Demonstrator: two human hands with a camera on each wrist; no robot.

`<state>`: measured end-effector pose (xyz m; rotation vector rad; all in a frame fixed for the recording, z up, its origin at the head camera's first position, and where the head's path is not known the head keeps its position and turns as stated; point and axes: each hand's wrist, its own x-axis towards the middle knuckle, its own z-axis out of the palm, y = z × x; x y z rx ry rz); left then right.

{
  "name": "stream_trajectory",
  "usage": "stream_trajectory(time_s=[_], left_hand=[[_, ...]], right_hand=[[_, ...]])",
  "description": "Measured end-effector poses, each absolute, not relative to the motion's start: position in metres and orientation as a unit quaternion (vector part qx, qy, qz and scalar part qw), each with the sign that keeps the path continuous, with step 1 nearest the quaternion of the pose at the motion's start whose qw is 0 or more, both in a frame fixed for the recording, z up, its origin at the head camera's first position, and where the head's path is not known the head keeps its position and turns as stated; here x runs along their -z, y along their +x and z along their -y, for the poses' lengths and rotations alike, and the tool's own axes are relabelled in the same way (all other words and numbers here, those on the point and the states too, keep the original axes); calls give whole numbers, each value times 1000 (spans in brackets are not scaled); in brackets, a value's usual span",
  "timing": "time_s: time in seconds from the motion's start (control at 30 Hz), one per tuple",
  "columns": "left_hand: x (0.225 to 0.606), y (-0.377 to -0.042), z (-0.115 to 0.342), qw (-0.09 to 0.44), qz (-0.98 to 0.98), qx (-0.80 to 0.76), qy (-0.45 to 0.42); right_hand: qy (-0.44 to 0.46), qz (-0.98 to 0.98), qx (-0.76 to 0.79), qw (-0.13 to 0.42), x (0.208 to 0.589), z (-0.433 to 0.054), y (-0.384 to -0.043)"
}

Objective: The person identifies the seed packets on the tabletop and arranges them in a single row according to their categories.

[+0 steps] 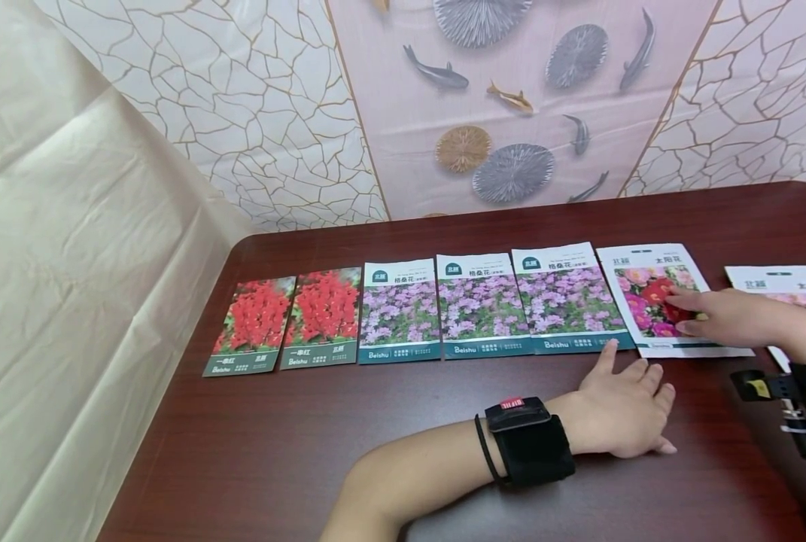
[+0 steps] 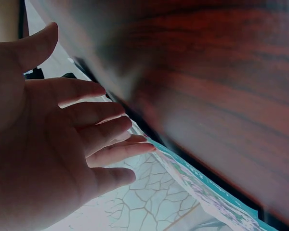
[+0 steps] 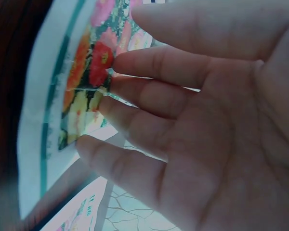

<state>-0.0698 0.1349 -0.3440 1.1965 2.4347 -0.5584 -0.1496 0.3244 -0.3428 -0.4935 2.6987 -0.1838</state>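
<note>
My right hand [image 1: 748, 316] reaches in from the right, its fingertips touching a seed packet [image 1: 636, 290] with red and pink flowers. In the right wrist view the fingers lie fairly straight across the picture on this packet [image 3: 101, 65]. My left hand [image 1: 619, 410] is spread palm down, low over the table in front of the row, holding nothing. One of its fingertips overlaps the bottom edge of a purple-flower seed packet [image 1: 568, 301] in the head view. Another pink-flower packet [image 1: 775, 282] sits at the far right, partly hidden behind the right forearm.
Further left in the row lie two more purple-flower packets [image 1: 399, 316] [image 1: 480, 309] and two red-flower packets [image 1: 252, 316] [image 1: 323, 310]. They rest on a dark red wooden table [image 1: 294, 452]. A patterned cloth [image 1: 253, 113] hangs behind it, and a pale sheet [image 1: 104, 263] hangs on the left.
</note>
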Motion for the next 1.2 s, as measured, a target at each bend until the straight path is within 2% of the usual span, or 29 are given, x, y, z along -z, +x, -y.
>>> stream_trajectory(time_s=[0.33,1.2], left_hand=[[340,-63,-124,187,-849,187,457],[336,-65,-111,200,-856,170,445]], right_hand=[[-168,-968,68,176,350,-326,-154],[-156,-971,87,159,345,-325,-159]])
